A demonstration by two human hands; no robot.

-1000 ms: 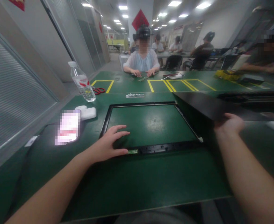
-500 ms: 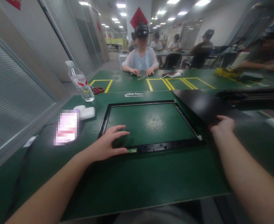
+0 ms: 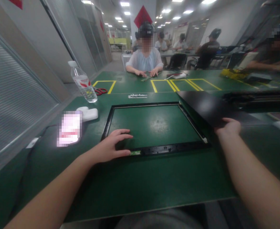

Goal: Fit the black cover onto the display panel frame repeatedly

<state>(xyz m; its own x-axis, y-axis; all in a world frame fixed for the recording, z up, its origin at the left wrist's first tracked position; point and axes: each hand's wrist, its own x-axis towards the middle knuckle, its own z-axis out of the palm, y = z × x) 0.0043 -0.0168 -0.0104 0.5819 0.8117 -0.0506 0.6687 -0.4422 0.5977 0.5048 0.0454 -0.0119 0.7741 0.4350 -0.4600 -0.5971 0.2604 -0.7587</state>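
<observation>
A black rectangular frame (image 3: pixel 168 148) lies flat on the green table (image 3: pixel 142 181) in front of me. My left hand (image 3: pixel 111 147) rests on its near left corner with fingers spread flat. My right hand (image 3: pixel 228 127) grips the near edge of a black flat panel (image 3: pixel 204 105), which is lifted and tilted beside the frame's right side.
A water bottle (image 3: pixel 82 82), red scissors (image 3: pixel 101 91), a white case (image 3: pixel 89 114) and a lit phone (image 3: pixel 70 128) stand at the left. A person sits across at the far table edge; other people work at the back and right. A black part (image 3: pixel 256 97) lies at the right.
The black panel in my right hand has shifted slightly left and lower, toward the frame. My left hand has stayed on the frame's corner.
</observation>
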